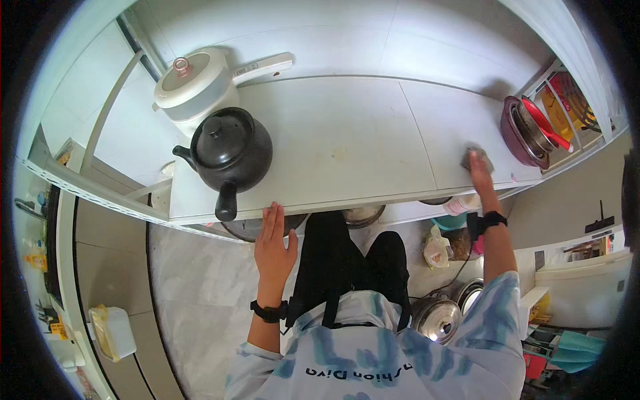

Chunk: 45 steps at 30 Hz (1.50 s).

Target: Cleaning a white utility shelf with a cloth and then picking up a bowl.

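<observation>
A white shelf board (345, 135) spans the view in front of me. My right hand (481, 172) presses a small grey cloth (476, 159) onto the board's right part, near the front edge. My left hand (274, 250) holds nothing; its fingers lie straight against the front edge and the thumb stands apart. Just beyond those fingertips sits a black clay pot (232, 150) with a lid, a spout and a handle that juts past the edge. Faint yellowish stains (341, 156) mark the middle of the board.
Behind the black pot stands a cream lidded pan (197, 85) with a long handle. Stacked bowls (525, 132) with a red-handled utensil lean at the right end. White metal posts (112, 110) frame the shelf. A steel lidded pot (436, 320) and a plastic bag (436, 248) are below, right.
</observation>
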{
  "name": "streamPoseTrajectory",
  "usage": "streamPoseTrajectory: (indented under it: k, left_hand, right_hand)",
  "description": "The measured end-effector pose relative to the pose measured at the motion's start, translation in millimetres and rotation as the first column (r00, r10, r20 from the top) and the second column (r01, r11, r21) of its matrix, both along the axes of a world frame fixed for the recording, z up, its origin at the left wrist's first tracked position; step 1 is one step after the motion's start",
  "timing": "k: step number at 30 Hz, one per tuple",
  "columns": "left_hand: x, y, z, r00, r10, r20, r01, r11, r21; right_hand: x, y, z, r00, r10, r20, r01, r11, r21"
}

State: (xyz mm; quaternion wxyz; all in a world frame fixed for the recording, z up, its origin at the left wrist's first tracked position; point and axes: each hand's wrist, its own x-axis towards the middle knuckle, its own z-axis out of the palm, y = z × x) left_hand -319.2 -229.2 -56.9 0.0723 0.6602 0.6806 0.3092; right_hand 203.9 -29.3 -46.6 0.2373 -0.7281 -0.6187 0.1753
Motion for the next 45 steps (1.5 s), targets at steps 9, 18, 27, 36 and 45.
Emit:
streamPoseTrajectory:
  k: [9, 18, 27, 36, 45]
  left_hand:
    - [5, 3, -1, 1.000, -0.021, 0.004, 0.021, 0.999, 0.026]
    - [6, 5, 1, 1.000, -0.007, 0.006, 0.008, 1.000, -0.014]
    - [9, 7, 2, 0.999, 0.011, -0.031, -0.010, 0.998, 0.057]
    - [6, 4, -2, 0.999, 0.010, -0.039, -0.009, 0.999, 0.034]
    - [5, 4, 0, 1.000, -0.024, -0.004, 0.024, 1.000, 0.007]
  right_hand:
    - [-317, -17, 16, 0.851, 0.513, 0.111, -0.521, 0.850, 0.072]
    - [-345, -42, 18, 0.724, 0.684, 0.087, -0.689, 0.714, 0.123]
    - [-46, -18, -14, 0.916, 0.227, 0.332, -0.259, 0.964, 0.057]
    - [-29, -56, 11, 0.992, -0.106, 0.068, 0.106, 0.994, 0.014]
    - [-283, -67, 12, 0.866, 0.446, 0.228, -0.479, 0.870, 0.115]
